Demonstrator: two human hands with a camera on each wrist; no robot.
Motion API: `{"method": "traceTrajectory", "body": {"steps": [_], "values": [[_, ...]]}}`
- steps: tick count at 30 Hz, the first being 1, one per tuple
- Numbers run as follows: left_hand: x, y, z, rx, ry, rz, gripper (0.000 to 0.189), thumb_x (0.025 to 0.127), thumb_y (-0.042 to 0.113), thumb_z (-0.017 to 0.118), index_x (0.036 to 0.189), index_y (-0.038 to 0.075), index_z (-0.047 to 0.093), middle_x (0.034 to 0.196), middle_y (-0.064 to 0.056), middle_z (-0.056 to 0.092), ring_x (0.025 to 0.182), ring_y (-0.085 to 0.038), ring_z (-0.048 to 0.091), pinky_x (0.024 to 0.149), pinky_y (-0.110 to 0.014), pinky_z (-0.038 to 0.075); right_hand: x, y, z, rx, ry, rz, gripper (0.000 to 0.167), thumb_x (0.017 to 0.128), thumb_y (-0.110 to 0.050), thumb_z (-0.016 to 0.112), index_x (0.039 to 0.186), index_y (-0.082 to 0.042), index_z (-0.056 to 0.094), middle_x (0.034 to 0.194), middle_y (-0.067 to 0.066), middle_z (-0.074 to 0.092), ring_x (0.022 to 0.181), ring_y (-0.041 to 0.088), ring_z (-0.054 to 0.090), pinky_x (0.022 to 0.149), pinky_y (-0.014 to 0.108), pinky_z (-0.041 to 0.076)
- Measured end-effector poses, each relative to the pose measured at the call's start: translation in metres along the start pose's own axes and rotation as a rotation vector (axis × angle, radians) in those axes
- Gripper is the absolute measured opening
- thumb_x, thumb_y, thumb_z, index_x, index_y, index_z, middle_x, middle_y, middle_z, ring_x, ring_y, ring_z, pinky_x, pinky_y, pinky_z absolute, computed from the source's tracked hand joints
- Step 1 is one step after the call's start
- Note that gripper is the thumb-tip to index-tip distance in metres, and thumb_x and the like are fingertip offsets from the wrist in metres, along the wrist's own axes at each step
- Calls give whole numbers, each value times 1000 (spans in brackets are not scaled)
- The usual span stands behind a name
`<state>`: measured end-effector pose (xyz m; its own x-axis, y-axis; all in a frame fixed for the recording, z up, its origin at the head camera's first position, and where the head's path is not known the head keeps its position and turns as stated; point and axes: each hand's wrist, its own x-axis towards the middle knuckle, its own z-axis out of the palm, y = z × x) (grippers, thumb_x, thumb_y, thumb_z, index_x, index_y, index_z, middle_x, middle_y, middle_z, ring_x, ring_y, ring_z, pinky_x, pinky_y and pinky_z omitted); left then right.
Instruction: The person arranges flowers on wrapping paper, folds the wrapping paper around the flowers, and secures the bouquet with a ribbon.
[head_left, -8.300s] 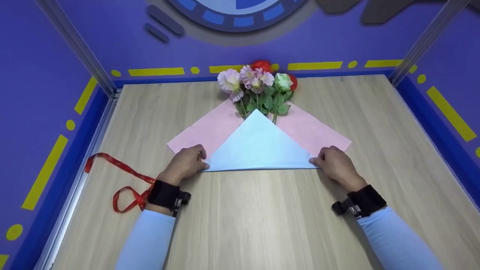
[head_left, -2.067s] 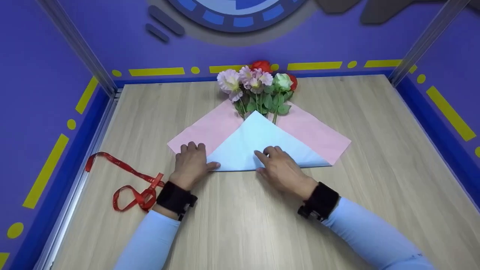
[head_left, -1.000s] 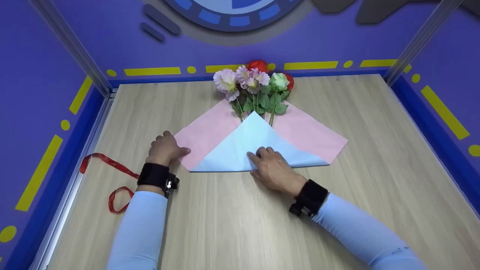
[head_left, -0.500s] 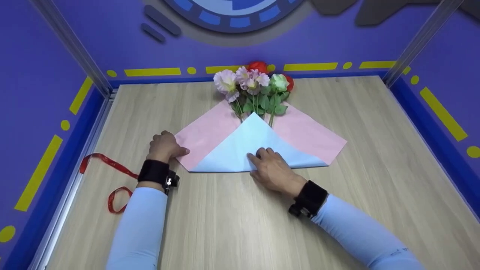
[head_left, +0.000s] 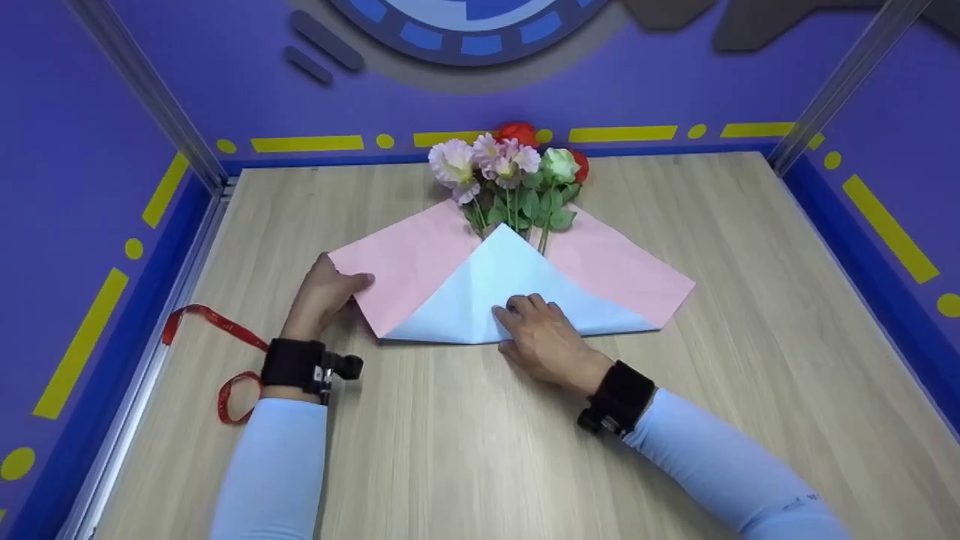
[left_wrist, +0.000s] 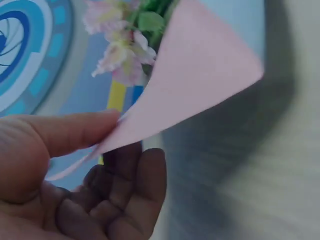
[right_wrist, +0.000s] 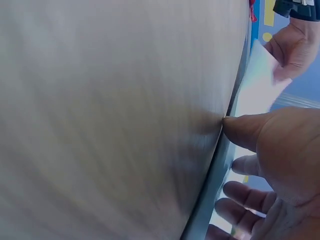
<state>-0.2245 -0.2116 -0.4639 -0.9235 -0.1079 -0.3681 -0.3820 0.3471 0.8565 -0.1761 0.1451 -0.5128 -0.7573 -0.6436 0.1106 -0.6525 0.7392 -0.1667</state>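
At lower left of the frame, the left hand (left_wrist: 75, 205) pinched the raised pink paper (left_wrist: 187, 75); flowers (left_wrist: 122, 57) showed at upper left, the shadowed tabletop (left_wrist: 265, 170) at lower right.

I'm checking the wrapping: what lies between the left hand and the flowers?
In the head view, pink paper lies between the left hand and the flowers.
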Motion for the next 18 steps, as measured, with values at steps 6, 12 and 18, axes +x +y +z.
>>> {"method": "traceTrajectory", "body": {"steps": [6, 12, 18], "values": [[-21, -10, 7, -209, -160, 32, 53, 108, 38, 60, 146, 1, 54, 129, -19, 64, 111, -25, 69, 99, -46, 57, -3, 0, -2, 15, -189, -9, 72, 110, -46, 52, 165, -4, 33, 172, 21, 28, 161, 40, 23, 126, 64, 24], [-47, -23, 32, -166, -315, 69, 95, 97, 28, 78, 168, 14, 15, 163, -22, 28, 138, -37, 46, 99, -48, 58, -4, 0, -3, 47, -259, 22, 81, 109, -54, 46, 167, -2, 23, 175, 20, 20, 163, 39, 14, 129, 63, 17], [-53, -28, 52, -27, -129, 120, 90, 86, 3, 79, 161, 7, 28, 138, -19, 53, 101, -30, 61, 81, -35, 52, -4, 1, -2, 90, -275, 27, 82, 110, -55, 45, 167, -2, 21, 175, 21, 17, 163, 40, 11, 130, 62, 13]]}}
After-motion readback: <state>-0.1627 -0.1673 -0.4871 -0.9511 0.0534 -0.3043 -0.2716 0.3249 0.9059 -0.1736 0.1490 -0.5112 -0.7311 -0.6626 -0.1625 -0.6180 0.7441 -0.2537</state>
